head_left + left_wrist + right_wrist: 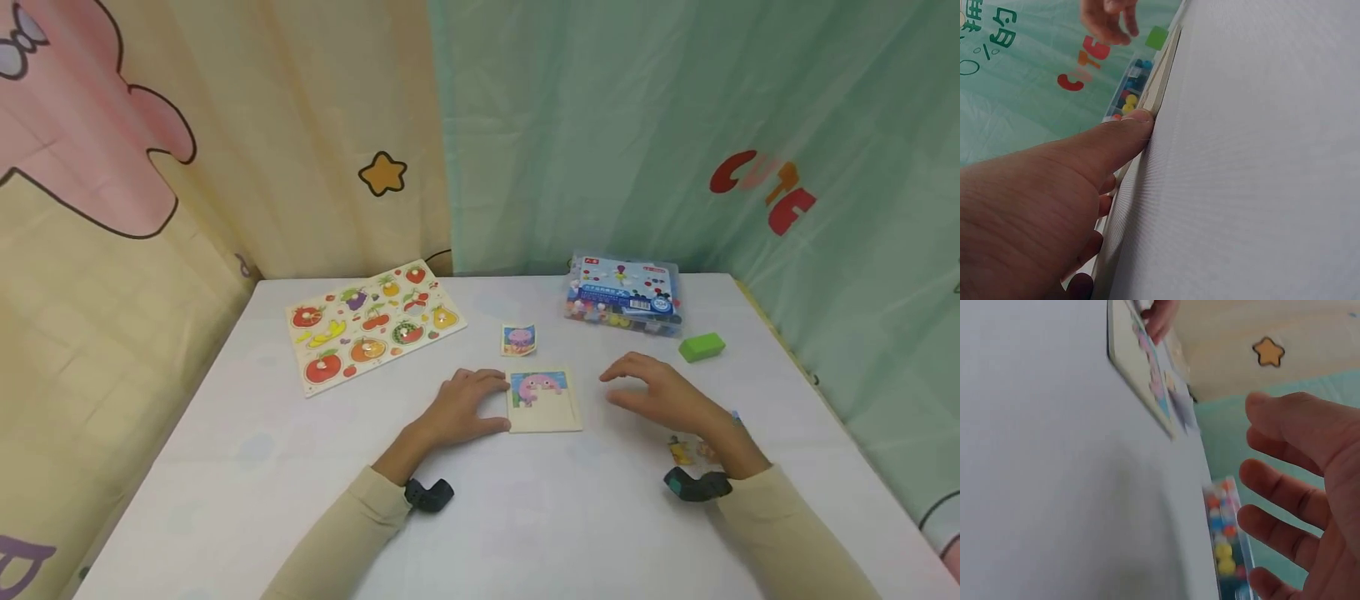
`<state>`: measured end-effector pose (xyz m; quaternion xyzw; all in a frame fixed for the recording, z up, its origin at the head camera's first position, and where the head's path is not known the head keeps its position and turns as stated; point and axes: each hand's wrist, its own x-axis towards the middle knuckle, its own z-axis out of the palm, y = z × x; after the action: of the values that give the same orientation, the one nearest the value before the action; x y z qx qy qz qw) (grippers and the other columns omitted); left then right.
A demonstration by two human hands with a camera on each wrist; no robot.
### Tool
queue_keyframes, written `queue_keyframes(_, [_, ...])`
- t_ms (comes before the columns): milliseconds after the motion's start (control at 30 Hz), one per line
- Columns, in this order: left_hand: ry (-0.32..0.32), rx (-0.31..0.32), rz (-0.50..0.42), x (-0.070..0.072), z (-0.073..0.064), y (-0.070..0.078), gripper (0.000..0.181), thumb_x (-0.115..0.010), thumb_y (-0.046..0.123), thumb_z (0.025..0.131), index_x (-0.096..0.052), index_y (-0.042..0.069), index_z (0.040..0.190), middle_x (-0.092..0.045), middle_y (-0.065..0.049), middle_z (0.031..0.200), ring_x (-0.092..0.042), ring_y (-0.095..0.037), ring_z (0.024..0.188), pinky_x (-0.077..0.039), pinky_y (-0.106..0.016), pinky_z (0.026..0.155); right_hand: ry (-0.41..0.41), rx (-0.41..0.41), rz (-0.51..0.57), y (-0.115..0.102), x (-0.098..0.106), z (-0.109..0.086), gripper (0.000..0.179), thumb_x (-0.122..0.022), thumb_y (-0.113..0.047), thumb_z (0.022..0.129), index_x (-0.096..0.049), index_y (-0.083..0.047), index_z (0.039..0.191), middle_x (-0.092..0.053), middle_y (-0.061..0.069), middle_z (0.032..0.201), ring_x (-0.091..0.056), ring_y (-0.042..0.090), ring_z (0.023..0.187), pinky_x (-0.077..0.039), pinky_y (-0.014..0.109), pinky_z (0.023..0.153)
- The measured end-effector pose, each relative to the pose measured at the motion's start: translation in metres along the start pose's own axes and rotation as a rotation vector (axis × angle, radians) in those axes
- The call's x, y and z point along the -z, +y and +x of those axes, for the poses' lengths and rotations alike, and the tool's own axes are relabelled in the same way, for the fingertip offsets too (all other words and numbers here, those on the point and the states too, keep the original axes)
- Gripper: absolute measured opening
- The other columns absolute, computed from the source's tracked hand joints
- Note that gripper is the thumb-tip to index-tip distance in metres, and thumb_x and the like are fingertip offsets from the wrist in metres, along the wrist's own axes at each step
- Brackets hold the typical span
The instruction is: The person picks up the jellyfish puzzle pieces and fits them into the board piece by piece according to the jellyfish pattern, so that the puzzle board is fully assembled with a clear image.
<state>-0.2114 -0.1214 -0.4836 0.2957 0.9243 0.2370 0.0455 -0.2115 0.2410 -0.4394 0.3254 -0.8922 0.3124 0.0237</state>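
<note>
A small square puzzle tray (553, 414) lies on the table, its upper part filled with pieces of a pink cartoon animal on blue; its lower part is bare. My left hand (467, 407) rests against the tray's left edge, with thumb and fingertips touching the corners. In the left wrist view the thumb (1116, 140) presses the tray's side. Off to the right, my right hand (660, 393) hovers above the table with loosely bent fingers and nothing in them. Beneath its wrist lie a few picture pieces (681, 451), partly hidden. A small picture card (519, 340) sits just behind the tray.
A fruit peg board (352, 333) lies at the back left. Towards the back right stands a clear plastic box (624, 293) of coloured beads, with a green block (702, 347) in front of it. Printed curtains (570, 133) hang behind the table.
</note>
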Motion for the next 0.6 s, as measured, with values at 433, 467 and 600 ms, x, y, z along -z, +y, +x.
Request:
queue_keyframes(433, [0.015, -0.016, -0.015, 0.000, -0.002, -0.002, 0.061, -0.074, 0.049, 0.090, -0.059, 0.019, 0.141, -0.048, 0.001, 0.151, -0.042, -0.026, 0.130, -0.038, -0.047, 0.094, 0.100, -0.162, -0.142, 0.072, 0.040, -0.105, 0.041, -0.086, -0.009, 0.078, -0.071, -0.006, 0.117, -0.061, 0.019, 0.120, -0.051, 0.035, 0.112, -0.038, 0.028, 0.093])
queue_keyframes(467, [0.014, -0.017, -0.013, -0.001, -0.002, -0.002, 0.062, -0.073, 0.050, 0.090, -0.059, 0.019, 0.141, -0.048, 0.002, 0.151, -0.042, -0.026, 0.129, -0.039, -0.046, 0.094, 0.109, -0.147, -0.129, 0.075, 0.040, -0.107, 0.042, -0.087, -0.008, 0.077, -0.071, -0.005, 0.116, -0.061, 0.019, 0.120, -0.051, 0.035, 0.112, -0.037, 0.028, 0.093])
queue_keyframes(600, [0.020, -0.014, -0.004, -0.002, 0.000, -0.002, 0.062, -0.073, 0.051, 0.090, -0.059, 0.020, 0.141, -0.048, 0.003, 0.151, -0.042, -0.024, 0.128, -0.039, -0.045, 0.093, 0.099, -0.192, -0.077, 0.079, 0.040, -0.110, 0.040, -0.087, -0.010, 0.078, -0.072, -0.006, 0.114, -0.056, 0.021, 0.126, -0.044, 0.047, 0.115, -0.030, 0.063, 0.092])
